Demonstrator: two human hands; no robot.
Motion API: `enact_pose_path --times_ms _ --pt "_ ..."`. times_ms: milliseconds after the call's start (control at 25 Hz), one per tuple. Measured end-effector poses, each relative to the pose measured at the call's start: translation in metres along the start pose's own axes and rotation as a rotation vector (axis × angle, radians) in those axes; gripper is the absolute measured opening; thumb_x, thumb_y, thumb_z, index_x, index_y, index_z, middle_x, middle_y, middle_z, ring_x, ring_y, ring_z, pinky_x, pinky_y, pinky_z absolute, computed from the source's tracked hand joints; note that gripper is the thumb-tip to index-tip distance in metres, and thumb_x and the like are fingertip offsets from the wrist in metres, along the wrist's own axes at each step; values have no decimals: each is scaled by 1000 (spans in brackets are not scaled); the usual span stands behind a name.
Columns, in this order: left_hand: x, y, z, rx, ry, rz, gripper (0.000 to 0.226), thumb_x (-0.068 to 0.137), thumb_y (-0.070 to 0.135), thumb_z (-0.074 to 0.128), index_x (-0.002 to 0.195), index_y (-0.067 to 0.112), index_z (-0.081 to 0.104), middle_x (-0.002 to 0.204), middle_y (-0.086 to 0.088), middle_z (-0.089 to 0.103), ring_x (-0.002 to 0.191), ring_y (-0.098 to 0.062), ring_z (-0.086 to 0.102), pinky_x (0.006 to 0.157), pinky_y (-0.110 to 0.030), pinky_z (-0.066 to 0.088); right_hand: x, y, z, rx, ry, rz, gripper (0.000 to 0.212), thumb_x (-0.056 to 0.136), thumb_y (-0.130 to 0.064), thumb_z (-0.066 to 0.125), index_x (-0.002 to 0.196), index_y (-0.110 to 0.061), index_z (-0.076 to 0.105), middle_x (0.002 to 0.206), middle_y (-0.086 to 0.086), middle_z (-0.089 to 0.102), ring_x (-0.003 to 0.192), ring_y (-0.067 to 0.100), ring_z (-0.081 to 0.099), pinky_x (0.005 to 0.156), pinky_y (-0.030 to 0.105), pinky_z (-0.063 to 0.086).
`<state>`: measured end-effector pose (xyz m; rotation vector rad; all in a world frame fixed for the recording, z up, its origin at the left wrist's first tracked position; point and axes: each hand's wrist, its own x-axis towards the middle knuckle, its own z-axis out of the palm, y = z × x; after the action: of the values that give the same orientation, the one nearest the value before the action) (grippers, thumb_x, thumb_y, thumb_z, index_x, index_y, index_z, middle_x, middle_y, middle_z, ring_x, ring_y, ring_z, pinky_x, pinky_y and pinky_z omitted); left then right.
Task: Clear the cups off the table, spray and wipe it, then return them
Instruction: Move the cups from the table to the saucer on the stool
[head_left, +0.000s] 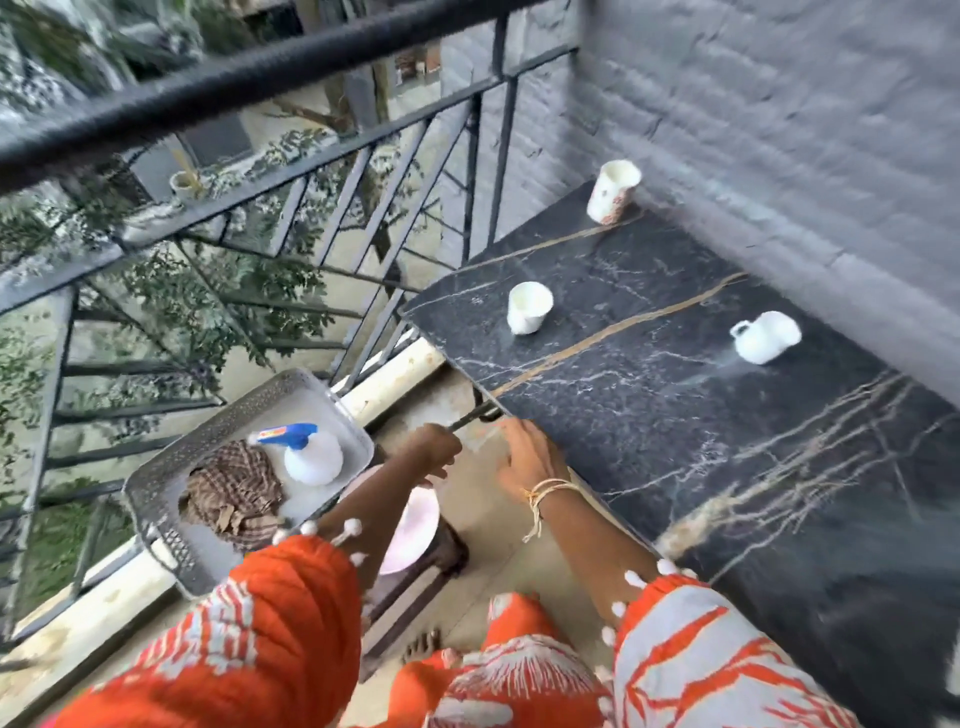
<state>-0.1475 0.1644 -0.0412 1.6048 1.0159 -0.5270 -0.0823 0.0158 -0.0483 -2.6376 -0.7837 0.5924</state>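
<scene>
Three white cups stand on the black marble table: a tall patterned cup at the far corner, a small cup near the left edge, and a handled mug by the wall. A silver tray to the left holds a white spray bottle with a blue head and a brown checked cloth. My left hand hovers right of the tray, fingers curled, holding nothing I can see. My right hand is at the table's near edge, fingers loosely apart and empty.
A black metal railing runs along the left with trees below. A grey brick wall backs the table. Under my hands stands a dark stool with a pale round plate on it. The image is motion-blurred.
</scene>
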Motion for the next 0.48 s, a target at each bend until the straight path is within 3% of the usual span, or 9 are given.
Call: enact_pose_path --times_ms 120,200,280,480 --pt "10 57 24 85 -21 107 17 95 12 48 79 13 53 62 5 63 56 -12 55 48 -17 43 14 45 -43 69 67 100 44 83 -14 54 127 -18 48 123 6 57 113 27 56 91 39 49" --pt "21 88 40 88 42 156 15 92 11 49 79 12 55 67 -2 60 53 -13 58 56 -24 53 22 76 -69 100 117 152 43 85 -14 54 127 -18 49 123 6 59 111 29 57 90 39 50" --pt "32 109 55 49 106 161 9 88 13 51 86 10 59 79 -11 60 66 -24 61 68 -40 55 27 106 -87 120 136 197 41 85 -14 55 125 -18 52 119 7 62 109 30 59 88 38 50" --pt "57 141 72 35 257 152 22 81 16 57 94 1 67 88 -20 66 87 -34 68 78 -41 56 48 155 -122 129 82 233 34 86 -16 55 119 -20 59 109 7 68 106 30 60 84 33 49"
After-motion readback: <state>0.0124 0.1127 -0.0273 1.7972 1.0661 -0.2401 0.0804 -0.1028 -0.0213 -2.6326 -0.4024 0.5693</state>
